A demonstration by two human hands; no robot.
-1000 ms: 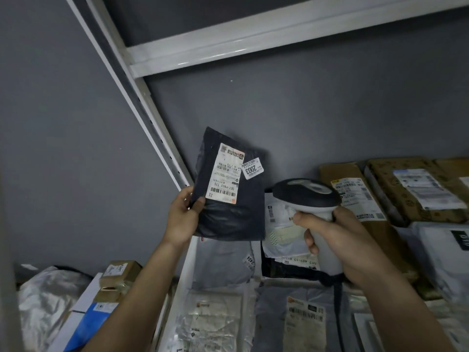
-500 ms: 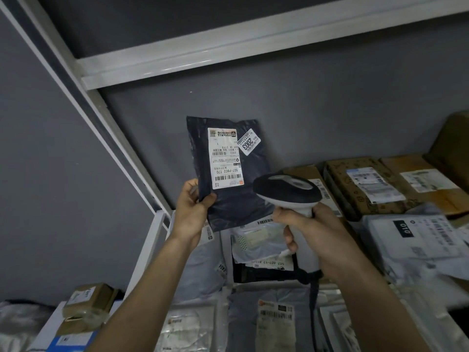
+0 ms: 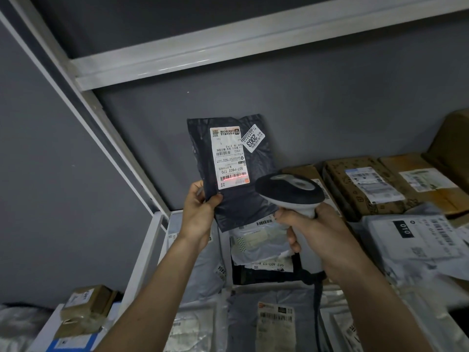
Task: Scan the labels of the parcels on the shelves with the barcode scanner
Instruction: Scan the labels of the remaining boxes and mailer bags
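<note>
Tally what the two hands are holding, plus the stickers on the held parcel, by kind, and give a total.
Black parcel, in the left hand: 1
Barcode scanner, in the right hand: 1
Stickers on that parcel: 2, the shipping label and the 2003 tag
Total: 4

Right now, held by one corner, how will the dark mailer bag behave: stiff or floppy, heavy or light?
The dark mailer bag is probably light: the left hand pinches only its lower edge and it stands upright. It looks floppy, since its film is wrinkled. The glossy plastic may be slippery, so the pinch could slide.
</note>
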